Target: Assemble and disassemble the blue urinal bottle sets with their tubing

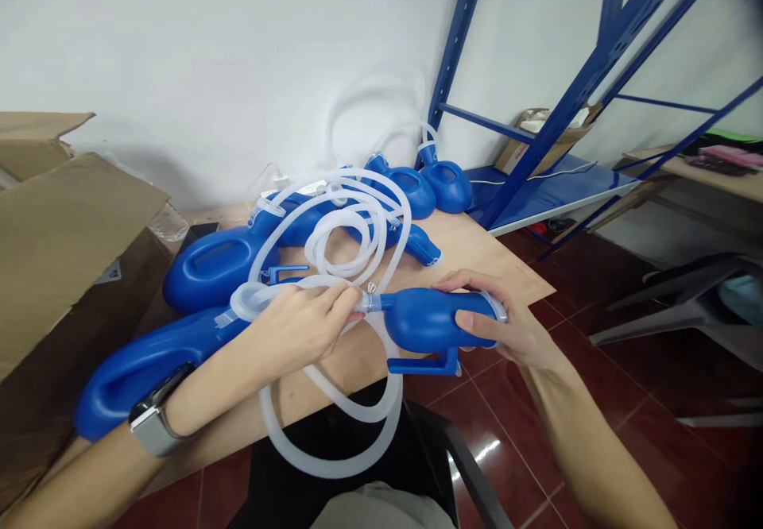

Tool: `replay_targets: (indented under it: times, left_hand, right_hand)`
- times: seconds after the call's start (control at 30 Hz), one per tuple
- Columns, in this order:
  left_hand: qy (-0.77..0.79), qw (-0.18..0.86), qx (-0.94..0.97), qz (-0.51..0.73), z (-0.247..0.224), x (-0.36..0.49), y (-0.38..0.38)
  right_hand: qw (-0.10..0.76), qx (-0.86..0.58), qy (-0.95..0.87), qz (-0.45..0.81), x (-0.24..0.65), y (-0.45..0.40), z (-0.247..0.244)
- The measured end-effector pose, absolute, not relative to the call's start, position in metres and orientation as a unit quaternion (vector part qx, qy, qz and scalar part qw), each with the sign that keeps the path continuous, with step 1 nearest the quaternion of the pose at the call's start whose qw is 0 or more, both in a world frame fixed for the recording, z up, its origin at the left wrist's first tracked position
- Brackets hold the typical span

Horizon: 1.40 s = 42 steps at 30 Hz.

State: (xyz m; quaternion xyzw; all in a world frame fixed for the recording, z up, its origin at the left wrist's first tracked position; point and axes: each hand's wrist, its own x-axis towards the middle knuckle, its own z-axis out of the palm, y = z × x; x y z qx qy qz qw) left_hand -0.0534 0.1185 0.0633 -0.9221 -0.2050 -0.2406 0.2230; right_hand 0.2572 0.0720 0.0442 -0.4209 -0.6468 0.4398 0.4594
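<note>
My right hand (501, 322) is wrapped around a blue plastic urinal funnel (420, 321) with a side handle, gripping it near its wide rim. My left hand (313, 318) pinches the end of the clear hose (334, 469) where it meets the funnel's narrow neck. A small metal clamp (372, 287) sits at that joint. The hose loops down over my lap and back onto the table. Under my left forearm lies a blue urinal bottle (149, 362) on its side. Another blue bottle (214, 267) with a moulded grip stands just behind it.
Coiled clear tubing (346, 235) and another blue funnel (423, 245) lie on the wooden table (494, 251). Two blue bottles (447, 187) stand at the back. An opened cardboard box (65, 259) is at the left. Blue metal shelving (536, 140) rises at the right, a grey chair (685, 306) beyond.
</note>
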Motion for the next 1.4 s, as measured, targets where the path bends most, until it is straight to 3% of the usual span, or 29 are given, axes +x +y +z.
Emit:
replay_targets:
  times: [0.2,0.53,1.03,1.4]
  left_hand:
    - [-0.213,0.254,-0.903,-0.274,0.066,-0.052,0.117]
    - [-0.146,0.366,-0.872,-0.289,0.070,-0.056,0.119]
    - [-0.164,0.255,-0.910,-0.283,0.077,-0.049,0.117]
    - [-0.186,0.195,-0.913,-0.306,0.078,-0.049,0.115]
  right_hand:
    - [0.481,-0.426,-0.637,0.425,0.257,0.073,0.048]
    - [0.445,-0.461,-0.490,0.591,0.247,0.070,0.062]
    - [0.451,-0.426,-0.450,0.642,0.246,0.060,0.055]
    - [0.472,-0.411,-0.607,0.490,0.250,0.058,0.053]
